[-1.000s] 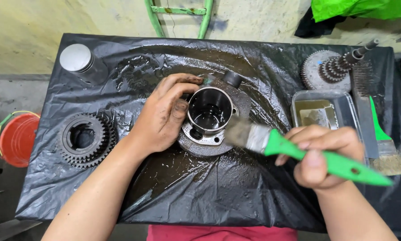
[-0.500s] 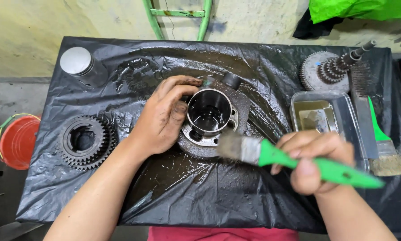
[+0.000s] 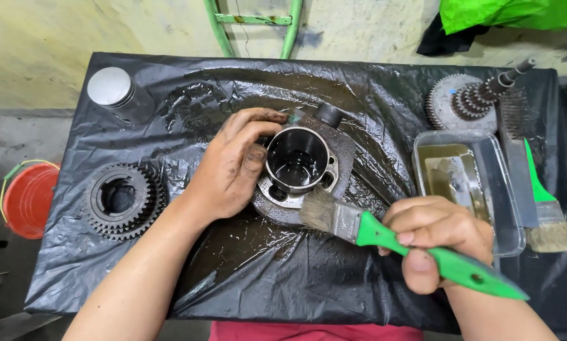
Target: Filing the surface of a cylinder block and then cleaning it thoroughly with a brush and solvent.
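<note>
A round metal cylinder part [image 3: 299, 165] with a hollow bore lies in the middle of the wet black plastic sheet [image 3: 245, 265]. My left hand [image 3: 236, 163], smeared with grime, grips its left side. My right hand [image 3: 438, 240] holds a paintbrush with a green handle [image 3: 359, 225]. The bristles touch the part's lower right edge.
A clear tray of brownish liquid [image 3: 466, 183] sits at the right, with a second green brush [image 3: 545, 215] beyond it. A gear cluster [image 3: 122, 199] lies at left, a toothed shaft [image 3: 470, 98] at back right, a metal piston [image 3: 113, 91] at back left. A red bucket [image 3: 27, 199] stands off the table.
The brush has moved left and down, from above the part's right rim to its lower right edge. My left hand has stayed on the part.
</note>
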